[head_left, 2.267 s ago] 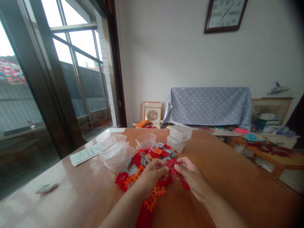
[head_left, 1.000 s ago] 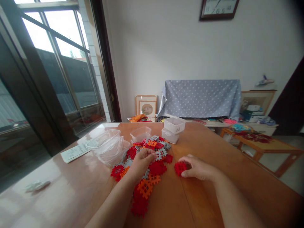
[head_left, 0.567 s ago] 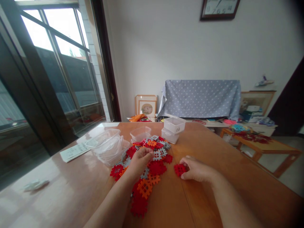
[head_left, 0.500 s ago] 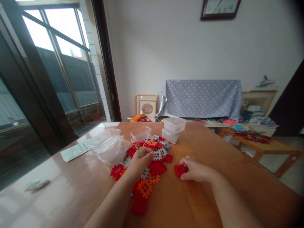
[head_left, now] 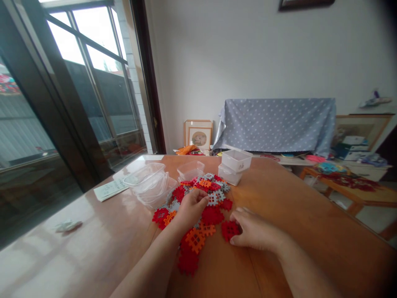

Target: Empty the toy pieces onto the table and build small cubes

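Observation:
My left hand (head_left: 194,207) reaches over a heap of flat plastic interlocking pieces, its thumb and fingertips pinched together. Right beside those fingertips lies a grey interlocking piece (head_left: 214,199); whether they grip it I cannot tell. My right hand (head_left: 256,231) has thumb and fingers around the right side of a red interlocking piece (head_left: 228,230), low over the table just right of the heap. Between the hands lie more red pieces (head_left: 213,215). An orange piece (head_left: 196,240) and another red piece (head_left: 187,262) trail toward me.
Clear plastic tubs (head_left: 151,188) are stacked left of the heap, with another tub (head_left: 190,169) behind it. Two stacked white containers (head_left: 235,163) stand at the back right. A written sheet (head_left: 108,190) and a small crumpled packet (head_left: 68,226) lie on the left of the wooden table (head_left: 279,203).
My right hand has drawn the red piece slightly left and toward me. My left hand keeps its pinch by the grey piece. The whole view has shifted a little.

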Available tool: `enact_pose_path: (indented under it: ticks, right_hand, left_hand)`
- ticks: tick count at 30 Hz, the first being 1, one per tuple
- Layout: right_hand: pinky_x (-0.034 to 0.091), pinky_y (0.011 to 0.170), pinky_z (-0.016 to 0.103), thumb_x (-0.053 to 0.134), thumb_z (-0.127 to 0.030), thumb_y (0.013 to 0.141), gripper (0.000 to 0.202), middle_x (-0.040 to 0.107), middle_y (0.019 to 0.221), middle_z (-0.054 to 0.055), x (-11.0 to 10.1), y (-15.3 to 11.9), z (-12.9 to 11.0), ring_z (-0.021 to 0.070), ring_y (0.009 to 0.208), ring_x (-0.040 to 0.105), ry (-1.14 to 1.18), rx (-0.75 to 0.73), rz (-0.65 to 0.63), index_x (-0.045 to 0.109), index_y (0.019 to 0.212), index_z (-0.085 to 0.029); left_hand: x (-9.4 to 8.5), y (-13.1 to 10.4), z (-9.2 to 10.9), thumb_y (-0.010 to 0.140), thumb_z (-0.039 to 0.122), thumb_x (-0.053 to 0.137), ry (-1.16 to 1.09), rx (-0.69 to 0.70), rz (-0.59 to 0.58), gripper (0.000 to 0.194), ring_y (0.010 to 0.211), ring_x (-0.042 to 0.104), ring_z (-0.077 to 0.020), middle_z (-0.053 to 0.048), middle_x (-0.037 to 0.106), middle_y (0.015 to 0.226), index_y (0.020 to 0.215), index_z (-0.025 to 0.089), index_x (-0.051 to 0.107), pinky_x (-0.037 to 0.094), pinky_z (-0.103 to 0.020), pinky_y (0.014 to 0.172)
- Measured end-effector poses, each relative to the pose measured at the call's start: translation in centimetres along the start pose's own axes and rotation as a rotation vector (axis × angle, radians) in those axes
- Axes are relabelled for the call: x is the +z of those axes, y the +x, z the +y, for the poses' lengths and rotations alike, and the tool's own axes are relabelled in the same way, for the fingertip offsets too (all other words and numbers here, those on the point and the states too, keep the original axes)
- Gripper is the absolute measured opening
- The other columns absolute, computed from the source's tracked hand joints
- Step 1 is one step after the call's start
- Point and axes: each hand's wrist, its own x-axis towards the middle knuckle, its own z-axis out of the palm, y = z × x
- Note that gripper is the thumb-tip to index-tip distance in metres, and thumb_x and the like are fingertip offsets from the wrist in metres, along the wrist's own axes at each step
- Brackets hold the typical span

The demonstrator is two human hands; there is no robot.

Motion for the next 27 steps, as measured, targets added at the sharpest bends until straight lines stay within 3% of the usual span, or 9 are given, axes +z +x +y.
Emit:
enact_pose_path:
  ticks: [6, 19, 27]
  right_hand:
    - [0.037, 0.076, 0.031, 0.084, -0.043, 0.064, 0.040, 0.061, 0.102, 0.004, -0.5, 0.0, -0.1, 0.0242, 0.096, 0.055, -0.002, 0.010, 0.012, 0.064, 0.093, -0.024]
    - [0.040, 0.076, 0.030, 0.081, -0.044, 0.067, 0.036, 0.059, 0.102, 0.003, -0.9, -0.4, 0.2, 0.0241, 0.096, 0.055, 0.030, -0.016, -0.021, 0.065, 0.094, -0.025]
    - [0.041, 0.075, 0.030, 0.082, -0.043, 0.066, 0.037, 0.059, 0.101, 0.003, -0.9, -0.4, 0.2, 0.0234, 0.094, 0.056, 0.044, -0.007, -0.033, 0.066, 0.095, -0.026]
  left_hand:
    - [-0.1, 0.1, -0.5, 0.082, 0.035, 0.063, 0.053, 0.048, -0.007, 0.018, 0.061, 0.051, -0.0125, 0.001, 0.060, 0.069, 0.087, 0.018, 0.066, 0.036, -0.022, 0.057]
    - [-0.7, -0.2, 0.4, 0.084, 0.037, 0.062, 0.082, 0.045, 0.006, 0.020, 0.057, 0.048, -0.0113, 0.002, 0.058, 0.065, 0.083, 0.018, 0.065, 0.035, -0.022, 0.056]
    - [-1.1, -0.2, -0.1, 0.083, 0.033, 0.060, 0.157, 0.075, -0.030, 0.015, 0.064, 0.056, -0.0146, 0.000, 0.063, 0.070, 0.085, 0.019, 0.066, 0.036, -0.023, 0.057]
